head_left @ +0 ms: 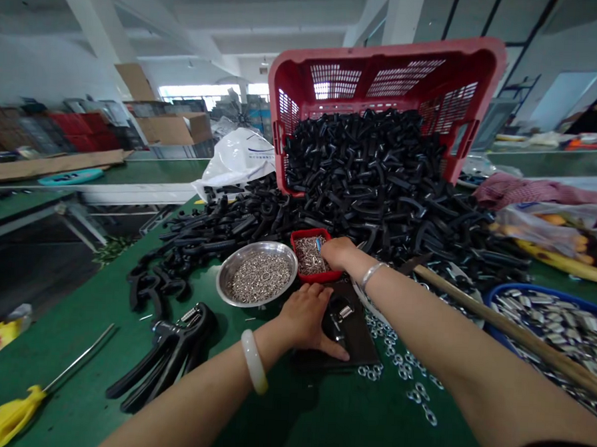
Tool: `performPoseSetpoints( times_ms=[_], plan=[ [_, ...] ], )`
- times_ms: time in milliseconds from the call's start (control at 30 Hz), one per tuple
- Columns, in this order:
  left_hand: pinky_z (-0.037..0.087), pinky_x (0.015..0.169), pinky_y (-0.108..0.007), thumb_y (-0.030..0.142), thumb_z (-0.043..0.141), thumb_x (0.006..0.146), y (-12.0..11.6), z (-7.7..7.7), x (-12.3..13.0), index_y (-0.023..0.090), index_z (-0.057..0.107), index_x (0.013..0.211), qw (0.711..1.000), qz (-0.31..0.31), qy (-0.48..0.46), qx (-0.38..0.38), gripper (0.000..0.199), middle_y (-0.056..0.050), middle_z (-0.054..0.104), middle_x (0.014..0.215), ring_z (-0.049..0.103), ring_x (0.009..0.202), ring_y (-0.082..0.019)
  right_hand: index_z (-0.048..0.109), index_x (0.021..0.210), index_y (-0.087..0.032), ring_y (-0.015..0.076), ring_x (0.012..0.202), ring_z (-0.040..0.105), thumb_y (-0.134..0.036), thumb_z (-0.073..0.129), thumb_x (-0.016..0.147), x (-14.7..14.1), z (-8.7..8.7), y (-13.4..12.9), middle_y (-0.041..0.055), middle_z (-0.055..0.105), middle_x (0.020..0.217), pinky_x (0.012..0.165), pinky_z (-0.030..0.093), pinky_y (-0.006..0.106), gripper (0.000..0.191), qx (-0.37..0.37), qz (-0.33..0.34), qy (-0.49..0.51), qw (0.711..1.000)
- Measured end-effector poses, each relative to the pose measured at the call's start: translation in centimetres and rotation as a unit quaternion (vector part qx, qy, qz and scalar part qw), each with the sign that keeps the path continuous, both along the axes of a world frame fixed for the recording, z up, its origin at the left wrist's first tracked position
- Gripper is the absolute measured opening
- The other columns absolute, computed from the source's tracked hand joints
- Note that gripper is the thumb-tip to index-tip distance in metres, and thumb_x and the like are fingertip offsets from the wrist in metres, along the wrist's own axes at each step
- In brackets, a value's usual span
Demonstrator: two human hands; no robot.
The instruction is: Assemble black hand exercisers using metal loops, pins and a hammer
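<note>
My left hand (307, 317) lies palm down on a dark flat pad (365, 344), thumb stretched away from the fingers. Between thumb and fingers, on the pad, is a black clamp part with a coil spring (345, 312); the hand partly covers it. My right hand (336, 252) reaches into a small red box (320, 277) of thin metal pins (307, 254). Its fingers are curled down; their tips and anything in them are hidden. Left of the box stands a steel bowl (220, 287) of small metal pieces. A black spring clamp (185, 341) lies beside my left forearm.
A tipped red crate (494, 67) spills black clamp parts (366, 160) over the green table (69, 388). A wooden handle (503, 321) crosses by a blue basin (500, 287) of metal pieces. Small metal links (405, 369) lie right; a yellow-handled rod (78, 359) lies left.
</note>
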State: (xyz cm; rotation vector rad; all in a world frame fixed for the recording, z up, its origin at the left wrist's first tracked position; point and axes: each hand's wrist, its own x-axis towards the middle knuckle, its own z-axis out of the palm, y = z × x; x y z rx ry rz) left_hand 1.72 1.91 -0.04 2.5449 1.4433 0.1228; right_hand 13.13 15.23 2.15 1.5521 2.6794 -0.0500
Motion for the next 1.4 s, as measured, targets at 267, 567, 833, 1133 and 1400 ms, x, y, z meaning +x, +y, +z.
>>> performPoseSetpoints(
  times_ms=[267, 567, 833, 1133, 1400],
  plan=[
    [0.041, 0.085, -0.038, 0.058, 0.053, 0.065, 1.9, 0.9, -1.2, 0.02, 0.051, 0.114, 0.982, 0.062, -0.179, 0.02, 0.063, -0.01, 0.055, 0.111, 0.051, 0.1, -0.025, 0.068, 0.079, -0.02, 0.0169, 0.076, 0.061, -0.024, 0.06, 0.068, 3.6, -0.9, -0.1, 0.0024, 0.068, 0.08, 0.067, 0.043, 0.025, 0.014, -0.028, -0.011, 0.193, 0.981],
    [0.04, 0.043, -0.018, 0.028, 0.056, 0.074, 6.9, 1.1, 0.7, 0.012, 0.06, 0.095, 0.818, 0.296, -0.471, -0.149, 0.026, 0.0, 0.058, 0.058, 0.047, 0.042, -0.006, 0.063, 0.093, -0.009, 0.0095, 0.059, 0.058, -0.031, 0.054, 0.076, 3.5, -1.0, -1.4, 0.0046, 0.068, 0.079, 0.052, 0.044, 0.019, 0.029, -0.103, -0.041, 0.398, 0.911],
    [0.044, 0.064, -0.024, 0.024, 0.06, 0.069, 8.5, 1.0, -0.6, 0.017, 0.066, 0.082, 0.857, 0.3, -0.418, -0.031, 0.016, -0.004, 0.065, 0.075, 0.057, 0.068, -0.014, 0.065, 0.089, -0.012, 0.0153, 0.075, 0.06, -0.029, 0.052, 0.076, 3.0, -1.8, -1.1, 0.0062, 0.068, 0.084, 0.066, 0.045, 0.025, 0.025, -0.052, -0.062, 0.43, 0.899],
    [0.045, 0.071, -0.026, 0.023, 0.051, 0.074, 4.4, 2.0, -2.3, 0.018, 0.065, 0.083, 0.952, 0.145, -0.267, -0.038, 0.017, -0.001, 0.067, 0.081, 0.06, 0.074, -0.015, 0.059, 0.08, -0.014, 0.0141, 0.059, 0.06, -0.024, 0.054, 0.071, 5.2, 1.2, -5.5, 0.0047, 0.067, 0.074, 0.048, 0.045, 0.023, 0.014, -0.117, -0.079, 0.452, 0.881],
    [0.044, 0.063, -0.025, 0.025, 0.056, 0.064, 2.0, 0.1, -1.6, 0.018, 0.059, 0.092, 0.962, 0.099, -0.242, -0.081, 0.029, 0.0, 0.066, 0.073, 0.06, 0.066, -0.014, 0.048, 0.077, -0.016, 0.0119, 0.051, 0.056, -0.021, 0.043, 0.075, 7.2, -0.5, -11.2, 0.0022, 0.062, 0.064, 0.041, 0.036, 0.021, 0.007, -0.183, -0.131, 0.437, 0.871]
  ],
)
